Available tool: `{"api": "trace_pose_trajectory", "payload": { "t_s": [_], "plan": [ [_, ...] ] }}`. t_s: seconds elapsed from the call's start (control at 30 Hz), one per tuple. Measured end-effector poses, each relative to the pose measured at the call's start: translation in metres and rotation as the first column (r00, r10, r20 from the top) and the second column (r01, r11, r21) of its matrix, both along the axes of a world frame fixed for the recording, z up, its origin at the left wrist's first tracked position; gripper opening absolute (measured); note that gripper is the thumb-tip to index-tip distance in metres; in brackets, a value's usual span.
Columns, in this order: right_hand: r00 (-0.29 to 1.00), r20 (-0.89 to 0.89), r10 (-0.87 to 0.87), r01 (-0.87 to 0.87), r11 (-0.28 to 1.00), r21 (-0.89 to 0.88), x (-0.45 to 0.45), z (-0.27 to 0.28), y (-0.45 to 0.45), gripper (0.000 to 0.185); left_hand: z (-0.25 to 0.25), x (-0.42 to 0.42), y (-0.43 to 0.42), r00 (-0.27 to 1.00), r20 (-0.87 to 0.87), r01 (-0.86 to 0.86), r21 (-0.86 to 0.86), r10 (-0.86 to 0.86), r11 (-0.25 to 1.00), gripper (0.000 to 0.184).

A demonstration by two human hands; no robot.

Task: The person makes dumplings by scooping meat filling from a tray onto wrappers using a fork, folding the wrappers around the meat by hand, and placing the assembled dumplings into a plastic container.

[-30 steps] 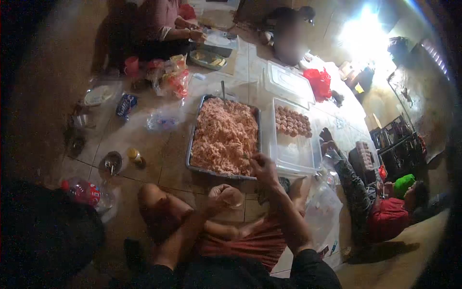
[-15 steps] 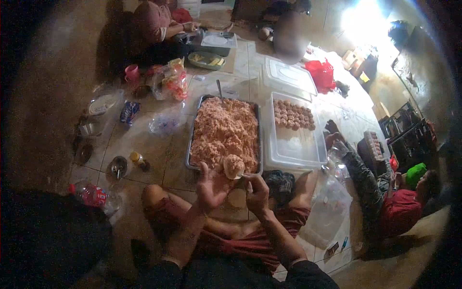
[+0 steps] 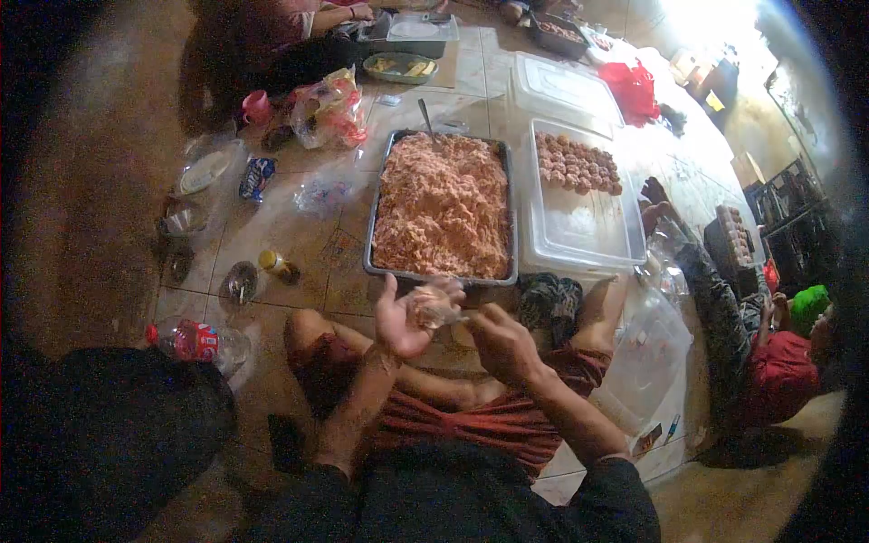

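My left hand [image 3: 403, 324] is palm up with the thumb raised, and on its fingers rests a dumpling wrapper with minced filling [image 3: 438, 304], blurred by motion. Close on its right, my right hand [image 3: 503, 342] is closed around a thin, pale utensil, perhaps a spoon or spatula; its tip touches or nearly touches the filling. Just beyond both hands lies a dark rectangular tray [image 3: 369, 237] heaped with pinkish minced filling [image 3: 444, 208]. A metal spoon [image 3: 424, 118] stands in the heap's far end.
Right of the tray, a clear plastic box [image 3: 579, 237] holds rows of shaped dumplings [image 3: 577, 163]. Its lid [image 3: 570, 86] lies behind. A bottle [image 3: 195, 342], small jar [image 3: 277, 265] and bowl [image 3: 240, 282] stand at left. A person in red [image 3: 783, 376] is at right, another person [image 3: 281, 27] far left.
The view has shifted, so the tray sits higher in the picture. The filled wrapper has tilted and blurred on my left fingers. My right hand stays beside it, holding the utensil.
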State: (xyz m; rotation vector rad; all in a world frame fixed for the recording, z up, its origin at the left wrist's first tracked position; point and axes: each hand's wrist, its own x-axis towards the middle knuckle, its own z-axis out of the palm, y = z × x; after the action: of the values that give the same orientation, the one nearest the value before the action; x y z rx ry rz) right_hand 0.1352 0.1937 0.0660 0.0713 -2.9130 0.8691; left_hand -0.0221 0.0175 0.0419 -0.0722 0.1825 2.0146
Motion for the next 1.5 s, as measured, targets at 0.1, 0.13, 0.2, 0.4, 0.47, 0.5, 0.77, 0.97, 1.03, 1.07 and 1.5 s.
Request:
{"api": "trace_pose_trajectory", "payload": {
  "t_s": [0.1, 0.13, 0.2, 0.4, 0.47, 0.5, 0.77, 0.97, 1.03, 1.07, 1.5],
  "plan": [
    [0.999, -0.048, -0.017, 0.013, 0.996, -0.086, 0.004, 0.032, -0.004, 0.033, 0.004, 0.0, -0.004, 0.994, -0.003, 0.111, -0.11, -0.112, 0.988, 0.096],
    [0.996, 0.061, -0.07, 0.073, 0.996, -0.043, 0.001, 0.06, -0.004, 0.027, -0.004, -0.001, -0.006, 0.996, 0.046, 0.081, -0.136, -0.075, 0.987, 0.096],
    [0.994, -0.038, -0.105, 0.099, 0.986, -0.133, 0.002, 0.075, -0.002, 0.026, -0.011, -0.002, -0.009, 0.996, -0.084, 0.019, -0.184, -0.035, 0.983, 0.091],
    [0.941, -0.23, -0.249, 0.202, 0.957, -0.208, -0.005, 0.068, -0.006, 0.021, 0.004, 0.006, -0.003, 0.934, -0.355, -0.05, -0.266, -0.05, 0.963, 0.085],
    [0.955, -0.227, -0.188, 0.153, 0.975, -0.164, -0.008, 0.064, -0.01, 0.013, 0.004, 0.005, 0.0, 0.937, -0.346, -0.034, -0.227, -0.048, 0.973, 0.086],
    [0.956, -0.227, -0.187, 0.153, 0.975, -0.16, -0.009, 0.06, -0.011, 0.013, 0.004, 0.005, 0.0, 0.94, -0.337, -0.021, -0.191, -0.046, 0.981, 0.087],
    [0.942, -0.253, -0.22, 0.208, 0.975, -0.076, -0.015, 0.035, -0.011, 0.021, -0.003, 0.01, 0.0, 0.732, -0.68, -0.184, -0.249, -0.036, 0.951, 0.057],
    [0.885, -0.323, -0.334, 0.259, 0.932, -0.254, -0.028, 0.036, -0.01, 0.014, -0.009, -0.006, -0.002, 0.695, -0.686, -0.044, -0.336, -0.213, 0.941, 0.041],
    [0.854, -0.359, -0.375, 0.302, 0.921, -0.245, -0.039, 0.035, -0.006, 0.014, -0.013, -0.01, 0.006, 0.699, -0.68, -0.05, -0.356, -0.222, 0.933, 0.041],
    [0.821, -0.388, -0.419, 0.346, 0.906, -0.245, -0.045, 0.033, -0.002, 0.015, -0.033, -0.013, 0.016, 0.753, -0.658, 0.006, 0.009, 0.001, 1.0, 0.049],
    [0.853, -0.228, -0.47, 0.45, 0.883, -0.136, -0.054, 0.059, 0.023, 0.01, -0.002, -0.022, 0.021, 0.907, -0.38, 0.077, -0.271, -0.18, 0.959, 0.094]
  ]
}}
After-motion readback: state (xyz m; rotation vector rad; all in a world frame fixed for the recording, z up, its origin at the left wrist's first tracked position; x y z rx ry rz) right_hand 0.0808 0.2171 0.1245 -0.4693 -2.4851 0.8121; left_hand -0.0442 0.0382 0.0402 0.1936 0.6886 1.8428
